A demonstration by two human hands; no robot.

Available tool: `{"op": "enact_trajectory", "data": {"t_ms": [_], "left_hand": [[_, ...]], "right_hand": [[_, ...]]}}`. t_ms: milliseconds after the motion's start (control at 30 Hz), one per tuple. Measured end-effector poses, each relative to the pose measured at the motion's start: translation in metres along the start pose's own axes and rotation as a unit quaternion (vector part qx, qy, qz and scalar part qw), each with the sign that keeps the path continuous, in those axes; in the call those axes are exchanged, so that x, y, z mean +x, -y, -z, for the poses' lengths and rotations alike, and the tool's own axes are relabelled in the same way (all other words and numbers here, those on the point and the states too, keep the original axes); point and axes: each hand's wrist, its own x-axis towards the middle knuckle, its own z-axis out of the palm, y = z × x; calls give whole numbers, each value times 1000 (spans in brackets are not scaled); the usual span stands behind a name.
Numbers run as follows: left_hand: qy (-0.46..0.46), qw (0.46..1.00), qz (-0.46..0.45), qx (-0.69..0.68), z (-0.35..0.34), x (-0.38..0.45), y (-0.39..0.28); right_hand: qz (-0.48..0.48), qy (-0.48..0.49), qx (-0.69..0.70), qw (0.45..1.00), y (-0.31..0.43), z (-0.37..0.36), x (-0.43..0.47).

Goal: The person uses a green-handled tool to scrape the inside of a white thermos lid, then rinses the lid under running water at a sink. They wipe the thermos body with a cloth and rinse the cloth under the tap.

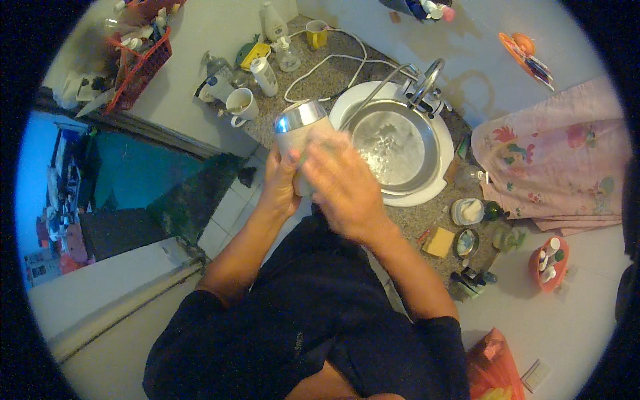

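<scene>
A pale cylindrical container with a shiny metal band (pixel 301 116) is tilted in front of me, left of the round sink. My left hand (pixel 281 182) grips its lower side. Over its near side lies my right hand (pixel 345 185), blurred, with the fingers bent; whether it grips the container or only rubs against it cannot be told. A bit of green shows between the hands. Just right of them is the stainless steel sink basin (pixel 430 150) with rippling water in it, below a curved metal faucet (pixel 431 82).
A white mug (pixel 242 106), a white bottle (pixel 264 76) and a yellow mug (pixel 316 34) stand on the speckled counter beside a looped white cord (pixel 320 59). Right of the sink are a yellow sponge (pixel 439 242), a soap dish (pixel 467 212) and a hanging pink cloth (pixel 555 155).
</scene>
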Motion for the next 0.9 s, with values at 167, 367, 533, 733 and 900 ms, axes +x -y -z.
{"op": "enact_trajectory", "data": {"t_ms": [167, 367, 533, 733, 900], "left_hand": [[-3, 1000, -27, -6, -11, -8, 3], [9, 999, -29, 18, -13, -18, 13], [15, 1000, 15, -20, -3, -25, 20], [-27, 998, -13, 49, -8, -35, 22], [-49, 996, -40, 63, -18, -37, 22]], "right_hand": [[-156, -62, 133, 977, -2, -1, 1], [-116, -50, 51, 991, 11, 6, -14], [-388, -93, 365, 841, -15, 9, -24], [-466, -325, 609, 554, -15, 24, -41], [-222, -101, 283, 927, 10, 19, -35]]}}
